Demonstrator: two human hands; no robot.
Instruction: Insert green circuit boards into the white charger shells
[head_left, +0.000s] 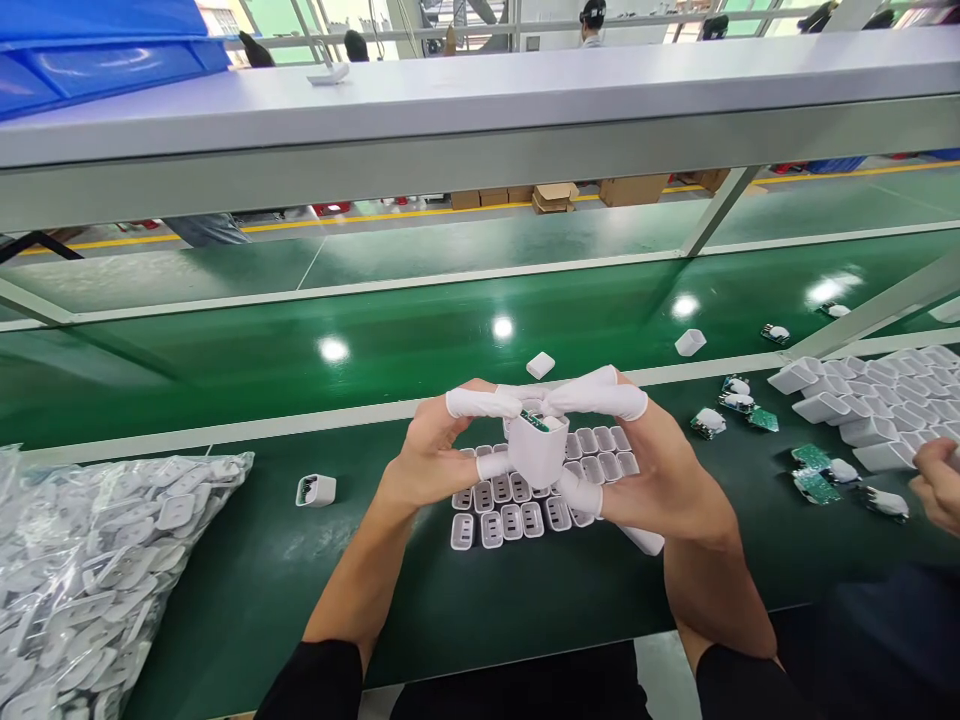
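Note:
Both my hands hold one white plastic charger housing (pixel 537 458) in front of me, above the table. A green circuit board (pixel 535 421) with a white part sticks up a little from its open top. My left hand (pixel 442 440) grips the housing from the left, with white finger cots on thumb and fingers. From the right, my right hand (pixel 645 470) closes on it in the same way, also in finger cots. Beneath my hands lie rows of small white caps (pixel 512 522) with dark slots, partly hidden by the hands and housing.
A clear bag of white plastic parts (pixel 112 560) lies left. One filled housing (pixel 316 490) sits nearby. At right are loose circuit boards (pixel 814 472), stacked empty housings (pixel 885 395) and another person's hand (pixel 939 485). A shelf (pixel 480 95) crosses above the green conveyor belt (pixel 420 345).

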